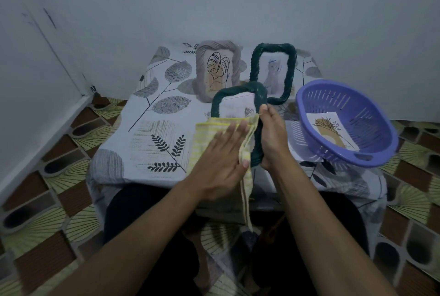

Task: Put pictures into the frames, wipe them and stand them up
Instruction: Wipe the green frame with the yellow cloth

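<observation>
While the left hand [223,150] lies flat, fingers straight and close together, it presses the yellow cloth [209,136] against the face of the dark green frame [238,92], which is held over the near edge of the desk [147,129]. The right hand [271,138] grips the frame's right rail, fingers curled round it and thumb pointing up toward the top corner. A tail of the cloth hangs down past the desk's edge.

The frame's long axis runs away from the person. Its near end sits low between the two hands and its far end is raised toward the wall. The cloth covers the nearer half, and the picture [238,108] shows in the far half.

This looks like the wiping step. Only the right hand holds the frame, so standing it up would likely fall to that hand.

Just beyond, the mauve frame [204,74] and the second green frame [253,62] stand upright side by side. To the right, the purple basket [371,114] sits tilted, holding a loose picture [331,129]. A spot for the frame probably lies forward and to the left.
</observation>
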### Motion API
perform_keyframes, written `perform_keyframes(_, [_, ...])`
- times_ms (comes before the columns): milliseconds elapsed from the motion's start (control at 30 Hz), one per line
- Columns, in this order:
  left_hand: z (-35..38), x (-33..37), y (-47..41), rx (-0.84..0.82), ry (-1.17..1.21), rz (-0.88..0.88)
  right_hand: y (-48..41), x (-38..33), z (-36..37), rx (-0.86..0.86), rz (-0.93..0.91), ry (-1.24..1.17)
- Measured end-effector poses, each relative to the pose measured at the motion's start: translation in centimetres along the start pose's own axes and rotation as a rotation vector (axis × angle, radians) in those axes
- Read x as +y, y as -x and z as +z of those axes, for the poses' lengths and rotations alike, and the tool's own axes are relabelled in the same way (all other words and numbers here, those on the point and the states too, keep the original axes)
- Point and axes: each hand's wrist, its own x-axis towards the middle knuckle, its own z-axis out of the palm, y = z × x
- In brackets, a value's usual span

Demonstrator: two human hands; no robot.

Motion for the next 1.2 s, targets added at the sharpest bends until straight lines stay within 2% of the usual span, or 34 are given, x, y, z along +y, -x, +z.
perform_keyframes(100, [0.1, -1.7, -0.1, 0.011, -0.064, -0.134, 0.0, -0.2, -0.6, -0.022, 0.011, -0.033])
perform_keyframes(200, [-1.2, -3.1, -1.8, 0.137, -0.001, -0.352, 0.5, -0.5, -0.7, -0.128, 0.038, -0.016])
perform_keyframes(267, [-2.4, -4.7, -3.5, 0.195, 0.057, -0.425, 1.0, -0.8, -0.8, -0.195, 0.086, 0.052])
perform_keyframes(333, [-4.1, -5.6, -4.6, 0.231, 0.109, -0.4, 1.2, -1.0, -1.0, -0.286, 0.156, 0.078])
perform_keyframes(467, [-6.5, -4.8, -4.0, 0.249, 0.206, -0.215, 1.1, -2.2, -1.9, -0.414, 0.267, 0.046])
perform_keyframes(567, [-6.6, -4.3, -3.3, 0.253, 0.242, -0.289, 0.9, -2.8, -2.3, -0.448, 0.357, 0.038])
perform_keyframes(700, [-5.6, -4.1, -3.2, 0.339, 0.289, -0.416, 0.5, -2.8, -2.6, -0.384, 0.474, 0.014])
perform_keyframes(800, [-5.5, -4.1, -3.4, 0.464, 0.271, -0.583, 0.0, -2.5, -3.1, -0.303, 0.403, -0.175])
perform_keyframes(967, [-5.2, -5.1, -4.1, 0.636, 0.3, -0.816, 0.8, 0.0, -2.2, -0.266, 0.313, -0.428])
perform_keyframes(1033, [-4.8, -5.1, -4.1, 0.691, 0.315, -0.873, 1.2, 1.3, -1.4, -0.214, 0.278, -0.399])
perform_keyframes(1100, [-4.4, -4.6, -4.0, 0.723, 0.337, -0.858, 1.5, 2.0, -1.1, -0.097, 0.222, -0.308])
perform_keyframes(1167, [-3.9, -4.0, -3.8, 0.681, 0.28, -0.775, 1.5, 2.2, -0.8, 0.009, 0.175, -0.214])
perform_keyframes(1200, [-3.5, -3.8, -3.7, 0.605, 0.198, -0.759, 1.5, 2.2, -0.8, 0.033, 0.155, -0.174])
